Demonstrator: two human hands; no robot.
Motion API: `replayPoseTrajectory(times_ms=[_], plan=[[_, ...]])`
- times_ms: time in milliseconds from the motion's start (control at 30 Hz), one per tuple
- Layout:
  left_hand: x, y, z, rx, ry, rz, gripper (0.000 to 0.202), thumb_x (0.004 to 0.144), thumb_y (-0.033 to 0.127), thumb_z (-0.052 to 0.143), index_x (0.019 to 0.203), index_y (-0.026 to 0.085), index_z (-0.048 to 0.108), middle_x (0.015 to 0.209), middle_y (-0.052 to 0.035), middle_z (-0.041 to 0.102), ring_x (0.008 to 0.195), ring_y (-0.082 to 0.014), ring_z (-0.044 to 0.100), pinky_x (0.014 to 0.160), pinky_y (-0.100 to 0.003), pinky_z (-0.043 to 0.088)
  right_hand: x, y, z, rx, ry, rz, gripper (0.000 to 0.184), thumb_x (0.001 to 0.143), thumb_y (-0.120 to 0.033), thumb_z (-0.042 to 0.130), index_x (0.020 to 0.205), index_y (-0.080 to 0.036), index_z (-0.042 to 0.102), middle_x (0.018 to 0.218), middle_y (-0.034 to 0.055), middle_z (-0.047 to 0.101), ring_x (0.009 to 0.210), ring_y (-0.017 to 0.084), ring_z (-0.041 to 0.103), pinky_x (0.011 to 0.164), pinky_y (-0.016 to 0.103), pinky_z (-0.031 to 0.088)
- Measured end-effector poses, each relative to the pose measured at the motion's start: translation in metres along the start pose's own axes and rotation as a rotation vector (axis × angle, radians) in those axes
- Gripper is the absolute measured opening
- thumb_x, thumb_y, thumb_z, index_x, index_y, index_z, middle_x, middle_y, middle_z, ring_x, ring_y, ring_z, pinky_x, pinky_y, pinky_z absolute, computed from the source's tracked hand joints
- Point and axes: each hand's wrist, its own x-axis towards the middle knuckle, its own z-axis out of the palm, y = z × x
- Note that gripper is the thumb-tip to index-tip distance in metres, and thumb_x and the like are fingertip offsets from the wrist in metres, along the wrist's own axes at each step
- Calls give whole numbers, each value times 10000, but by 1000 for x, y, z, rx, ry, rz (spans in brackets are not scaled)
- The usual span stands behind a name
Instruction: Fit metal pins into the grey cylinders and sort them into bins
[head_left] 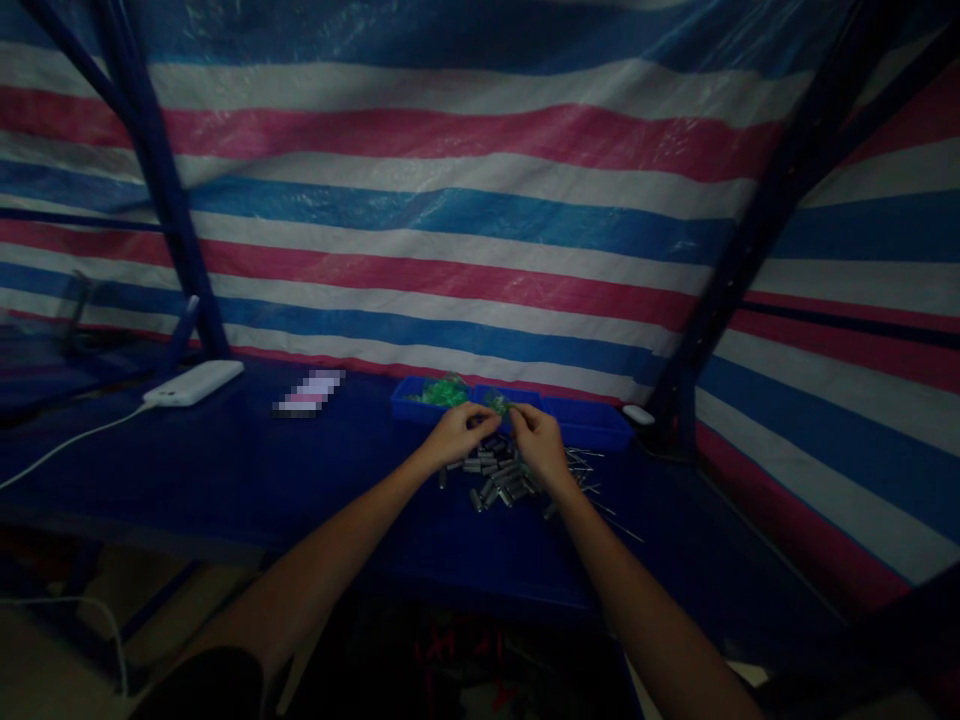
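Observation:
Above a heap of small silvery metal cylinders (495, 487), my left hand (461, 434) is closed in a pinch, its fingertips pointing right. My right hand (541, 446) faces it, thumb and fingers pressed together. Whatever sits in either pinch is too small and dark to make out. Just behind the fingertips stands a row of blue bins. Green pieces (445, 390) fill the left bin (407, 408), and the middle bin (525, 400) holds small clear or greenish pieces. Thin metal rods (619, 526) stick out to the right of my right hand.
A white power bank-like box (196, 384) with a cable lies at the left of the blue table (300, 480). Near it is a blurred-out flat item (309, 393). A small white object (637, 414) lies beside the right bin (589, 424). Blue metal posts and striped sheeting (465, 240) enclose the back.

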Motion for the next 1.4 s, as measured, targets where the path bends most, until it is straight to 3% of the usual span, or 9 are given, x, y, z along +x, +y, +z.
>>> replayPoseTrajectory(times_ms=[167, 333, 433, 567, 700, 833, 1033, 1300, 1400], plan=[[5, -2, -4, -347, 60, -375, 449, 798, 526, 413, 823, 120, 605, 665, -21, 564, 502, -89, 460, 451, -204, 296, -7, -6, 5, -203, -30, -201, 275, 777, -246, 460, 950, -186, 665, 881, 63, 671, 776, 171, 598, 733, 291, 444], [3, 3, -9, 60, 184, 3, 172, 789, 257, 507, 850, 145, 623, 713, -13, 569, 652, -125, 514, 621, -247, 405, -6, -5, 7, -35, -7, -25, 306, 736, -421, 541, 883, -181, 661, 914, 61, 635, 834, 171, 575, 717, 274, 440], [-2, 6, -8, 309, 129, 274, 218, 795, 167, 488, 957, 188, 632, 851, -35, 568, 816, -153, 532, 747, -280, 423, -2, -3, 4, 153, -4, 198, 464, 737, -585, 441, 678, -167, 633, 655, 19, 596, 622, 138, 538, 592, 250, 403], [-5, 5, -3, 414, 32, 362, 358, 749, 75, 481, 1051, 221, 606, 965, -43, 528, 938, -166, 508, 837, -296, 414, 1, 2, 1, 257, 13, 283, 422, 705, -555, 484, 563, -165, 560, 463, -37, 486, 454, 103, 431, 481, 229, 324], [-3, 4, -1, 264, -12, 207, 293, 741, 182, 541, 1024, 194, 616, 910, -39, 547, 820, -156, 526, 754, -281, 432, 0, 2, 0, 94, 65, 51, 318, 741, -428, 502, 764, -144, 643, 677, 16, 638, 599, 137, 536, 583, 244, 392], [2, 8, -6, -93, -30, -142, 414, 826, 470, 389, 859, 150, 649, 637, -9, 540, 545, -107, 471, 511, -220, 368, -4, -2, 0, -153, 68, -137, 288, 796, -342, 478, 943, -180, 666, 856, 49, 680, 699, 159, 582, 672, 266, 421], [6, 4, -15, -403, 22, -526, 493, 750, 593, 451, 776, 130, 619, 568, 3, 520, 413, -54, 410, 391, -172, 242, -7, -7, 1, -358, -99, -286, 266, 815, -234, 483, 1005, -233, 670, 716, 32, 624, 647, 141, 540, 630, 245, 407], [4, 8, -15, -457, -39, -513, 150, 734, 276, 567, 762, 129, 583, 684, -20, 614, 498, -65, 536, 469, -172, 370, -4, 1, 0, -327, -87, -332, 297, 778, -141, 478, 960, -255, 683, 805, 37, 561, 774, 150, 523, 737, 273, 415], [2, 13, -13, -282, 27, -348, 91, 738, 221, 529, 727, 137, 562, 638, -8, 595, 553, -93, 558, 510, -194, 400, -4, 2, 2, -282, -4, -287, 330, 729, -123, 479, 963, -245, 677, 883, 47, 516, 866, 165, 496, 812, 301, 401]])
